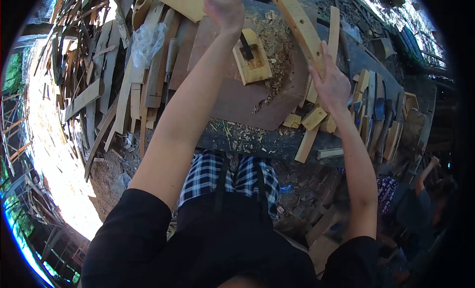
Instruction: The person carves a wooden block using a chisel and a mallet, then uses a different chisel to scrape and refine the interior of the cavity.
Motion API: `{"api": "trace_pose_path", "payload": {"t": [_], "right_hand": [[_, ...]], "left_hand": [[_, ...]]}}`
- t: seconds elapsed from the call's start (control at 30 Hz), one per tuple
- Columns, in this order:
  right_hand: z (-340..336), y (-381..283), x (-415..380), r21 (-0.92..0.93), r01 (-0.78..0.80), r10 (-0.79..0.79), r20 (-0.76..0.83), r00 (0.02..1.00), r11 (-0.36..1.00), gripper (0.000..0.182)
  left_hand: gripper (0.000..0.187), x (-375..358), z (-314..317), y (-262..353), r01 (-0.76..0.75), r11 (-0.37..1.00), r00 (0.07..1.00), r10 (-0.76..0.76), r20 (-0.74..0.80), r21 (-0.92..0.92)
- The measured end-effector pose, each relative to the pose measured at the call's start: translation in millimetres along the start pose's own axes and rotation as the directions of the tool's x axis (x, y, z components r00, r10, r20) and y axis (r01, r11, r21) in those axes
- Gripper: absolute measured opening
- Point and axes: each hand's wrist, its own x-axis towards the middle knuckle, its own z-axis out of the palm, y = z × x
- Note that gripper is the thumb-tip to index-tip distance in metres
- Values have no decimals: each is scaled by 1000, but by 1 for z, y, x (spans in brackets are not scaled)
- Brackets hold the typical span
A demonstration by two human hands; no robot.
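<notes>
My left hand (225, 13), at the top edge of the view, is closed round a dark object that the frame cuts off; I cannot make out its kind. Beneath and to the right of it lies a pale wooden block (263, 70) with a recess cut into it. A dark, narrow tool (246, 45) slants into that recess, its upper end close to my left forearm. My right hand (331, 85) grips the near end of a long wooden bar (299, 23) with several round holes, thumb and forefinger on either side. The bar's far end leaves the view.
Wood shavings (277, 40) cover part of the brown board (222, 97) on the bench. Wooden strips (104, 65) and a clear plastic bag (147, 43) crowd the left. Small wood blocks (314, 117) and tools (380, 102) lie right. Another person (418, 204) is at the lower right.
</notes>
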Motion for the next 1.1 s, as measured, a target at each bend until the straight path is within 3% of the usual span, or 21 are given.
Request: {"api": "trace_pose_path", "payload": {"t": [0.1, 0.17, 0.2, 0.27, 0.33, 0.43, 0.57, 0.63, 0.67, 0.7, 0.73, 0.8, 0.87, 0.9, 0.93, 1.0, 1.03, 1.07, 1.1], "right_hand": [[27, -2, -1, -47, 32, -33, -8, 999, 998, 76], [42, -2, -1, -44, 138, -143, -144, 979, 990, 76], [42, -6, -3, -39, 138, -142, -139, 980, 990, 76], [35, -31, -8, -207, 245, -309, -386, 869, 947, 81], [37, -70, -22, 119, 279, -248, -228, 942, 953, 92], [74, -121, -28, 247, 227, -156, -278, 948, 942, 98], [89, -135, -25, 369, 135, -30, -276, 961, 920, 98], [88, -136, -25, 352, 141, -24, -316, 948, 926, 92], [87, -137, -26, 353, 143, -23, -323, 946, 925, 92], [87, -136, -26, 385, 152, -18, -329, 944, 911, 92], [88, -135, -25, 414, 165, -17, -338, 941, 895, 91], [89, -133, -16, 413, 187, -26, -366, 930, 891, 93], [94, -133, -34, 431, 174, -27, -326, 945, 885, 94], [95, -133, -31, 479, 166, -2, -324, 946, 862, 97], [94, -133, -26, 525, 161, 25, -329, 944, 836, 99], [93, -130, -26, 527, 157, 20, -314, 949, 836, 99], [93, -130, -27, 530, 162, 3, -296, 955, 833, 100], [93, -131, -27, 535, 161, 4, -294, 956, 830, 100], [93, -130, -26, 529, 167, -4, -295, 956, 832, 100]], "left_hand": [[46, 4, 3, -8, -46, 998, 999, 47, -21, 33], [46, 7, 3, -12, -77, 997, 996, 78, -40, 25], [46, 6, 3, -13, -72, 997, 997, 73, -26, 22], [46, 8, 3, -11, -67, 998, 998, 68, -19, 18], [46, 6, 0, -9, -2, 1000, 999, 1, 41, 20], [42, 6, 3, -10, -94, 996, 995, 94, -27, -6], [40, 17, 6, -41, -251, 967, 966, 248, -75, -32], [33, 33, -2, -76, 154, 952, 973, -101, 207, -262], [33, 28, -2, -78, 148, 953, 974, -94, 207, -265], [34, 10, -7, -55, 456, 851, 884, -467, 21, -260], [37, -4, -12, -38, 698, 641, 630, -762, -153, -320], [40, 0, -11, -32, 639, 678, 664, -725, -185, -363], [27, 1, -10, -30, 302, 819, 894, -422, -154, -488], [28, 14, 1, -45, 117, 894, 942, -238, -236, -433], [28, 17, -4, -27, 114, 893, 945, -233, -230, -435], [41, 15, -15, 26, 356, 894, 934, -345, 88, -274], [40, 20, -9, 13, 221, 893, 975, -195, 106, -391], [40, 17, -8, 15, 220, 896, 975, -193, 106, -386], [38, 15, -5, 15, 0, 954, 998, 18, 57, -300]]}}
